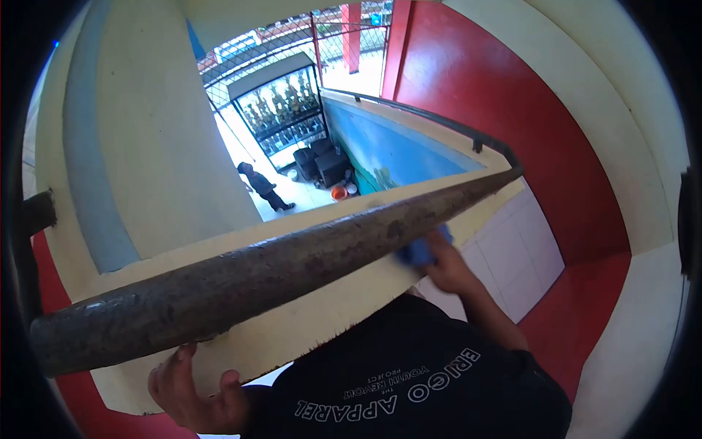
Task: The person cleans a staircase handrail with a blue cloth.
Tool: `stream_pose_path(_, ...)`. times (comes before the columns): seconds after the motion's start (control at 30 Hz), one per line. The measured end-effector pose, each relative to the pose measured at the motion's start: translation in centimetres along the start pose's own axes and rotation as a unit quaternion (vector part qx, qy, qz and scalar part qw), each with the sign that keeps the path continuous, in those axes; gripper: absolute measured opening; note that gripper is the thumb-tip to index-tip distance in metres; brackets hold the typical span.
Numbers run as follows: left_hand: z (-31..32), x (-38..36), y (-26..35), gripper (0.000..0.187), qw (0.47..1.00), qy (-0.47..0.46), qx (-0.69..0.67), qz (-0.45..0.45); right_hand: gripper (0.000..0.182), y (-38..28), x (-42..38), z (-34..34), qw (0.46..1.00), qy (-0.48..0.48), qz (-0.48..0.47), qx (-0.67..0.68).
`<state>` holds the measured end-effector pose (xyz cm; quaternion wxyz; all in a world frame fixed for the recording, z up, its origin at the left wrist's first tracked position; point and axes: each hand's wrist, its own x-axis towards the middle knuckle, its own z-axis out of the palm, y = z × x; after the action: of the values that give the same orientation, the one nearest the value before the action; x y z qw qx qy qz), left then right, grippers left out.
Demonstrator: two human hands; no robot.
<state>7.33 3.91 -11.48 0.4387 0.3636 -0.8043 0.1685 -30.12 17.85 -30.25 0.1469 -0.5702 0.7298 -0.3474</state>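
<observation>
A thick dark handrail [256, 272] with worn paint runs at a slant across the view, above a cream-coloured ledge [307, 307]. My right hand [450, 271] is closed on a blue cloth [417, 252], close under the rail's right part, on the ledge side nearest me. The cloth is slightly blurred, and the rail hides part of it. At the lower left, my left hand [197, 399] is open with its fingers apart. One of its fingertips is right at the underside of the rail, over the ledge's near edge.
Beyond the ledge, far below, a person [267, 186] stands on a pale floor. Near them are a glass cabinet of trophies [281, 106], black boxes [325, 161] and an orange bucket [338, 193]. A red wall [497, 110] rises at right, with white tiles [512, 249] below it.
</observation>
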Motion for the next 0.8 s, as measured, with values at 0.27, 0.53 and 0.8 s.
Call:
stream_pose_path(0.27,-0.1,1.3,0.5,0.050,0.994,-0.091,0.056,-0.027,0.060,-3.5,0.1,0.4,0.998,-0.023,0.038,0.033)
stream_pose_path(0.53,-0.2,1.4,0.6,0.053,0.988,-0.124,0.085,-0.043,0.075,-17.7,6.4,2.8,0.953,-0.156,-0.260,0.017)
stream_pose_path(0.8,0.0,1.7,0.4,0.051,0.990,-0.130,0.059,0.005,0.056,-5.1,2.4,0.4,0.995,-0.065,-0.070,-0.004)
